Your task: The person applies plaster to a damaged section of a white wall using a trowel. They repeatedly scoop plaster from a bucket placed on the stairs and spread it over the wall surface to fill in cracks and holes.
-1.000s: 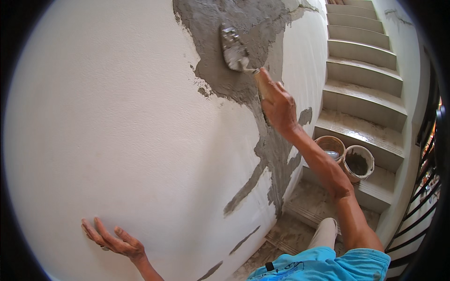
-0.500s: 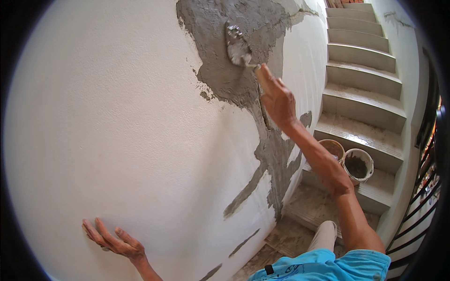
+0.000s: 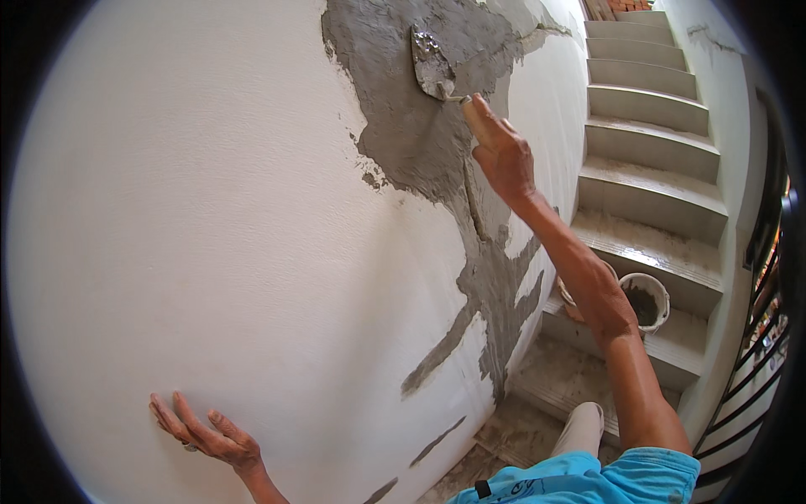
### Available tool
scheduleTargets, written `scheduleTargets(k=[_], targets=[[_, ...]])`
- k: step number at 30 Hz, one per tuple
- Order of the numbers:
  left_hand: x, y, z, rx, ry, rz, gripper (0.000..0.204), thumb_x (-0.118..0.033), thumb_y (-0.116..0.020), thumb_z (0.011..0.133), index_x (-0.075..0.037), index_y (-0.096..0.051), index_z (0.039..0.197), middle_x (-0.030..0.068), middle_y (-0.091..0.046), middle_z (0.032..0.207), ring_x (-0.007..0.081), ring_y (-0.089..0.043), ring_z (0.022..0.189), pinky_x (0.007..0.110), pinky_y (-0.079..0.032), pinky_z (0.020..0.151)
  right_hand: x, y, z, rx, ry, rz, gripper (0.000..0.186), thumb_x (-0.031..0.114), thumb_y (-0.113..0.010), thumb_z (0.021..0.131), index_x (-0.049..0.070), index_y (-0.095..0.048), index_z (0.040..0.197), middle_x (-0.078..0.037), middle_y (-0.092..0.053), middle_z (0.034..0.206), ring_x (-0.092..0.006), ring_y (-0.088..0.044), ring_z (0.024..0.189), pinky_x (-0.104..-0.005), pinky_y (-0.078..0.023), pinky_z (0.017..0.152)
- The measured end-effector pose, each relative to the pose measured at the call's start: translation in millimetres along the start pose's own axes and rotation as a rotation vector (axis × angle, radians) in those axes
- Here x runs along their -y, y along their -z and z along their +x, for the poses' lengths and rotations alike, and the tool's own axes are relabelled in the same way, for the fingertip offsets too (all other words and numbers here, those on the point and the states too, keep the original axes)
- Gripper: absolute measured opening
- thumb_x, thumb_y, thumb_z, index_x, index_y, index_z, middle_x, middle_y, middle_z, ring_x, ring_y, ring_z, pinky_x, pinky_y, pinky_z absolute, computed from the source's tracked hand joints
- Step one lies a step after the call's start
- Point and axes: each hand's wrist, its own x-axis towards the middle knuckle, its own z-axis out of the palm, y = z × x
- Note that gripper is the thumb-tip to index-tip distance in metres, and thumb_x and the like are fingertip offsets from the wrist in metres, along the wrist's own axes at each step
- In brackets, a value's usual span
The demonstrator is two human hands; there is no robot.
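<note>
My right hand (image 3: pixel 506 160) is closed round the handle of a trowel (image 3: pixel 432 67), arm stretched up along the wall. The trowel's blade, smeared with wet mortar, lies over the upper part of a grey mortar patch (image 3: pixel 411 139); whether it presses on the surface I cannot tell. Below the hand a dark crack (image 3: pixel 473 197) runs down through the mortar, which narrows into streaks towards the stairs. At lower left my left hand (image 3: pixel 208 437) rests against the white wall (image 3: pixel 227 244) with its fingers spread, a ring on one of them. It holds nothing.
Concrete stairs (image 3: pixel 651 143) climb along the wall's right side. On a step stands a bucket (image 3: pixel 645 302) with grey mortar inside, and a second bucket (image 3: pixel 569 294) is mostly hidden behind my right forearm. A black metal railing (image 3: pixel 751 361) borders the right side.
My right hand and the trowel have moved slightly upward over the mortar. The right forearm now covers more of the nearer-to-wall bucket. My left hand stays in place.
</note>
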Motion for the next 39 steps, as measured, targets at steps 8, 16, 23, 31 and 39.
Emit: scheduleTargets(k=[8,16,23,31,39], targets=[[-0.1,2.7,-0.6,0.005,0.01,0.004,0.051,-0.033,-0.033,0.113,0.0,-0.045,0.15,0.0212,-0.033,0.164,0.0411,-0.027,0.153,0.059,-0.022,0.125,27.1,20.7,-30.0,0.089,0.097,0.082,0.084,-0.002,-0.065,0.078,0.024,-0.049,0.156,-0.014,-0.07,0.111,-0.0336,-0.072,0.095,-0.0419,-0.058,0.084],[-0.3,-0.6,-1.2,0.001,0.006,-0.019,0.052,-0.033,-0.033,0.112,0.001,-0.044,0.15,0.0217,-0.032,0.164,0.0412,-0.027,0.154,0.059,-0.021,0.126,3.2,3.5,26.5,0.0,0.145,-0.017,0.082,-0.002,-0.065,0.079,0.024,-0.05,0.155,-0.014,-0.07,0.109,-0.0339,-0.071,0.092,-0.0431,-0.058,0.079],[2.5,3.0,-1.4,0.015,0.003,0.014,0.051,-0.032,-0.033,0.112,0.0,-0.044,0.15,0.0212,-0.032,0.164,0.0409,-0.027,0.154,0.059,-0.02,0.126,24.3,21.6,-24.7,0.133,0.097,0.12,0.081,-0.004,-0.061,0.08,0.027,-0.05,0.154,-0.012,-0.07,0.105,-0.0333,-0.071,0.091,-0.045,-0.058,0.082],[2.3,2.0,-1.7,0.021,0.012,-0.001,0.052,-0.033,-0.034,0.112,-0.001,-0.044,0.151,0.0209,-0.032,0.164,0.0407,-0.026,0.154,0.059,-0.02,0.126,14.1,4.7,37.0,0.002,0.141,0.022,0.086,-0.007,-0.063,0.077,0.027,-0.05,0.155,-0.013,-0.071,0.111,-0.0344,-0.072,0.092,-0.0473,-0.058,0.085],[1.1,4.7,-1.5,0.028,0.014,0.021,0.051,-0.032,-0.034,0.112,0.0,-0.044,0.151,0.0214,-0.032,0.164,0.0418,-0.027,0.153,0.059,-0.021,0.125,-1.7,26.9,-34.7,0.218,0.26,0.036,0.088,-0.008,-0.062,0.075,0.029,-0.052,0.154,-0.01,-0.072,0.112,-0.033,-0.073,0.085,-0.042,-0.062,0.076]])
